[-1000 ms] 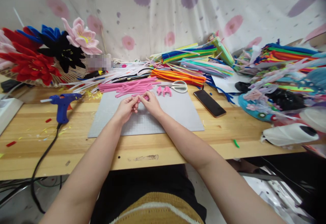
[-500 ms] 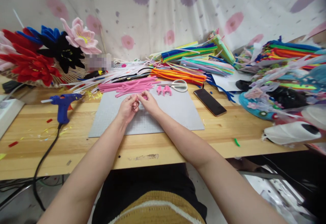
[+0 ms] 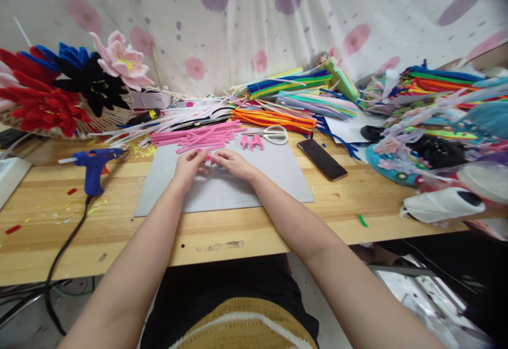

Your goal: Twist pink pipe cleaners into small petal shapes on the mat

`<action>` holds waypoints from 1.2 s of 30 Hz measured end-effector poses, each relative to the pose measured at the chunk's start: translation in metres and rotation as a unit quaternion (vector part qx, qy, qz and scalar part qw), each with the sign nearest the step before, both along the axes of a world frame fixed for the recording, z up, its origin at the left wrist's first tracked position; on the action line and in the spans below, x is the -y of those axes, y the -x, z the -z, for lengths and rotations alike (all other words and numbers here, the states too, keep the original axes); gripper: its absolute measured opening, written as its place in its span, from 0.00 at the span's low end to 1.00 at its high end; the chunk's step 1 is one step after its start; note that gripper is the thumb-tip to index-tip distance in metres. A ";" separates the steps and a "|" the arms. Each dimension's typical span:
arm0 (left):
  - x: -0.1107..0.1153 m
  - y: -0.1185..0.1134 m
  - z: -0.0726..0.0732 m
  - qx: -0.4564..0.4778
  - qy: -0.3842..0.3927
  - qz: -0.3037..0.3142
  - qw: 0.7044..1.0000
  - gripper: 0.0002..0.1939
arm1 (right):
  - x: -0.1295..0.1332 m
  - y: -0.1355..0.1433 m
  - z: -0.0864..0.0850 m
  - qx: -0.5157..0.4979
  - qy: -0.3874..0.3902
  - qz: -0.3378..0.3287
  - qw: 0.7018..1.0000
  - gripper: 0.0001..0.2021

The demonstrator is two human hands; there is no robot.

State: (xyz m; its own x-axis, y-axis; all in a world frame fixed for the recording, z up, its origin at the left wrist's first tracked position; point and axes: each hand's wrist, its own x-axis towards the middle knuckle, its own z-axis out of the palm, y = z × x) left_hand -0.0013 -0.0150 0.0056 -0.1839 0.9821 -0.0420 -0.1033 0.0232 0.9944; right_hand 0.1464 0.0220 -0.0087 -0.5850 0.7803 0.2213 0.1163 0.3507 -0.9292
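Note:
Over the grey mat (image 3: pixel 159 195), my left hand (image 3: pixel 189 168) and my right hand (image 3: pixel 234 164) meet at the fingertips. Both are closed on a small piece of pink pipe cleaner (image 3: pixel 209 157), mostly covered by the fingers. Just beyond them lies a loose bundle of pink pipe cleaners (image 3: pixel 198 135). Small bent pink pieces (image 3: pixel 256 143) rest on the mat right of the bundle, beside scissors (image 3: pixel 277 135) with white handles.
A blue glue gun (image 3: pixel 95 169) with a black cord lies at left, below fuzzy flowers (image 3: pixel 99 84). A phone (image 3: pixel 322 158) is right of the mat. Orange pipe cleaners (image 3: pixel 273 120) and other coloured bundles line the back. A white thread spool (image 3: pixel 444 203) lies at right.
My hands have moved slightly apart, and more of the pink piece shows between the fingertips. The whole view has shifted a little.

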 end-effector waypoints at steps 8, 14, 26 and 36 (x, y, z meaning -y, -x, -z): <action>0.003 -0.002 -0.004 0.060 0.034 0.069 0.995 0.21 | -0.005 0.002 0.006 -0.028 -0.017 0.021 0.999 0.06; 0.007 0.005 -0.012 0.174 0.042 0.155 0.972 0.13 | 0.000 -0.005 -0.002 -0.073 0.048 0.003 0.996 0.03; 0.002 0.003 0.005 0.114 -0.023 0.084 0.990 0.16 | 0.007 -0.006 -0.005 -0.068 0.085 -0.089 0.990 0.11; 0.003 0.004 0.000 -0.006 -0.032 0.084 0.996 0.19 | -0.003 -0.008 0.003 -0.010 0.008 -0.029 0.999 0.11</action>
State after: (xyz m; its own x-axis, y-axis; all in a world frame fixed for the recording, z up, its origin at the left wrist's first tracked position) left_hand -0.0053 -0.0182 0.0051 -0.0167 0.9996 0.0237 -0.0913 -0.0252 0.9955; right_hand 0.1547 0.0249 -0.0118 -0.6254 0.7483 0.2213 0.0778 0.3420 -0.9365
